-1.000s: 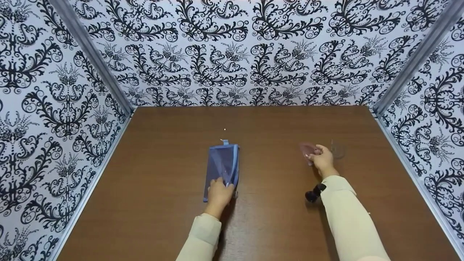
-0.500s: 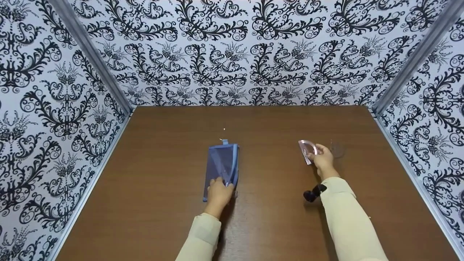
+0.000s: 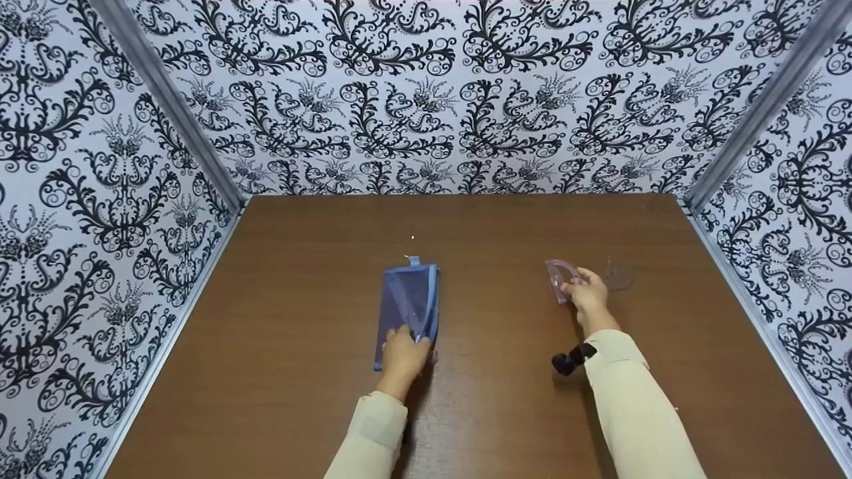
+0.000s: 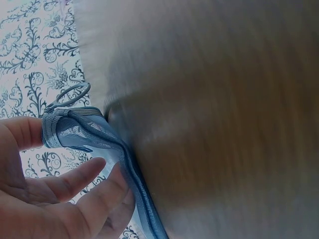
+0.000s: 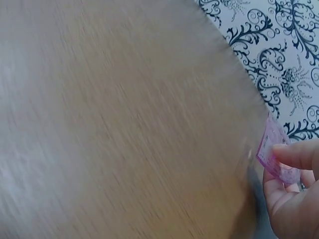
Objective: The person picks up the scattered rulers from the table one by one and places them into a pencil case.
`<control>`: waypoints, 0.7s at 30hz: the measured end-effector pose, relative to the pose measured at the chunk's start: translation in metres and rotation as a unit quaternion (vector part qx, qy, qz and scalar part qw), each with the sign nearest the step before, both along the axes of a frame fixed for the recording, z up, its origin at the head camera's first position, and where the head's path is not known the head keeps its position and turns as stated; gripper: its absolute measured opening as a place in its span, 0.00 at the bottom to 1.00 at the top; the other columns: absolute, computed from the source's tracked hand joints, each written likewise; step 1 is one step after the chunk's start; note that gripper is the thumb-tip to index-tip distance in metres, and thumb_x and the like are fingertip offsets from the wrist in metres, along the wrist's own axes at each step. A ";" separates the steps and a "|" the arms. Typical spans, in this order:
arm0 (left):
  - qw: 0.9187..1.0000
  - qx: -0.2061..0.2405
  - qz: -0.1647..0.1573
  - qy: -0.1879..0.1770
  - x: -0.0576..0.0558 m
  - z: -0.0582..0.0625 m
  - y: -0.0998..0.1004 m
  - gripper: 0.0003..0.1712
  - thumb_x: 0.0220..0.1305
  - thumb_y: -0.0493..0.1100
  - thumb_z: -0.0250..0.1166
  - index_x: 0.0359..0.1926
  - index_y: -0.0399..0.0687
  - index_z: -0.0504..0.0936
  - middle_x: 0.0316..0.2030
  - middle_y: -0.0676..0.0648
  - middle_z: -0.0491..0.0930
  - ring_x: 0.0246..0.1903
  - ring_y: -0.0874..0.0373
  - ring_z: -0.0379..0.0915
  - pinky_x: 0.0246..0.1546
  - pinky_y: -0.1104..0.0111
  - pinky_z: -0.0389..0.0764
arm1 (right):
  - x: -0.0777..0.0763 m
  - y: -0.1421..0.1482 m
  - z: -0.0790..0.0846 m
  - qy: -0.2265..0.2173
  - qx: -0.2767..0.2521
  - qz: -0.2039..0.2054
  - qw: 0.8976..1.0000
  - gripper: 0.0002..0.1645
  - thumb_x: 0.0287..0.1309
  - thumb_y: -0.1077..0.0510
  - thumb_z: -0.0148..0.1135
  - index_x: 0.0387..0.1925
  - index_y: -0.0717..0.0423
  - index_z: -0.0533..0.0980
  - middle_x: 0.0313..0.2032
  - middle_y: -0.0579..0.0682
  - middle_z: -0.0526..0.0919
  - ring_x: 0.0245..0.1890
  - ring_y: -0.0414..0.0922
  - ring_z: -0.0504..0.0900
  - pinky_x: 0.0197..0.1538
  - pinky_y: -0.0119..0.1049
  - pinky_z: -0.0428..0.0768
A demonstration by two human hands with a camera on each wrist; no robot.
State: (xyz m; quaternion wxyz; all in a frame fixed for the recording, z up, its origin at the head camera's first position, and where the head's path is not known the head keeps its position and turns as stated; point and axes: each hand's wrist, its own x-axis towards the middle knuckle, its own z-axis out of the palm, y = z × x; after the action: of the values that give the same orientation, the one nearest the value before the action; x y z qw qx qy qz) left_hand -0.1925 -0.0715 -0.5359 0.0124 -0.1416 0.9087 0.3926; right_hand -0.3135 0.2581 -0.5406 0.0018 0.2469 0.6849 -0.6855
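Observation:
A blue mesh zip pouch (image 3: 403, 293) lies lengthwise in the middle of the table, its small loop tab at the far end. My left hand (image 3: 404, 356) grips its near end; in the left wrist view the zipped edge of the pouch (image 4: 137, 181) runs past the curled fingers, with a zipper pull ring (image 4: 70, 94) sticking out. To the right, my right hand (image 3: 590, 297) pinches a translucent pink protractor (image 3: 555, 283) between thumb and fingers. The right wrist view shows the protractor (image 5: 270, 144) edge-on and tilted, partly covered by the thumb.
A clear, nearly invisible flat piece (image 3: 620, 276) lies just right of my right hand; its kind is hard to tell. A black wrist camera (image 3: 572, 359) juts from the right cuff. Patterned walls (image 3: 426, 100) enclose the brown table (image 3: 492, 399) at the back and sides.
My right hand has shifted slightly left with the protractor, whose tilt has changed and whose glare has come and gone. The left hand and pouch stay in place.

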 end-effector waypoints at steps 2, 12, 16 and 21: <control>1.000 -0.002 0.001 0.003 0.000 0.000 0.000 0.30 0.59 0.46 0.62 0.59 0.30 0.73 0.54 0.31 0.71 0.53 0.31 0.68 0.53 0.45 0.70 | 0.000 -0.001 0.001 0.000 0.001 0.001 1.000 0.40 0.58 0.75 0.54 0.71 0.63 0.56 0.63 0.60 0.65 0.60 0.48 0.64 0.55 0.32 0.70; 1.000 -0.004 0.001 -0.001 0.001 0.000 0.000 0.30 0.57 0.46 0.61 0.58 0.31 0.74 0.54 0.31 0.71 0.51 0.33 0.69 0.52 0.46 0.71 | 0.005 -0.011 0.008 0.006 -0.015 0.006 1.000 0.40 0.58 0.75 0.53 0.71 0.64 0.55 0.63 0.62 0.65 0.61 0.49 0.65 0.51 0.30 0.72; 1.000 -0.006 0.001 -0.005 0.000 0.001 0.001 0.30 0.57 0.46 0.61 0.57 0.31 0.74 0.54 0.31 0.71 0.51 0.32 0.68 0.52 0.46 0.71 | 0.006 -0.016 0.010 0.018 -0.041 -0.001 0.999 0.40 0.57 0.77 0.53 0.71 0.66 0.55 0.58 0.59 0.67 0.53 0.45 0.68 0.37 0.22 0.74; 1.000 -0.009 0.001 0.002 0.000 0.001 0.001 0.29 0.57 0.46 0.61 0.56 0.30 0.75 0.53 0.31 0.71 0.51 0.32 0.69 0.52 0.46 0.71 | 0.009 -0.023 0.013 0.018 -0.033 0.002 0.999 0.39 0.57 0.76 0.54 0.69 0.66 0.57 0.54 0.57 0.68 0.49 0.43 0.69 0.37 0.24 0.73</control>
State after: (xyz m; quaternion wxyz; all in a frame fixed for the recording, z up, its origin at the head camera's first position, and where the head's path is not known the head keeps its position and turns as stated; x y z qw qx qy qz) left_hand -0.1923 -0.0708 -0.5352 0.0090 -0.1418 0.9120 0.3849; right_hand -0.3042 0.2349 -0.5273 -0.0011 0.2333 0.6621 -0.7122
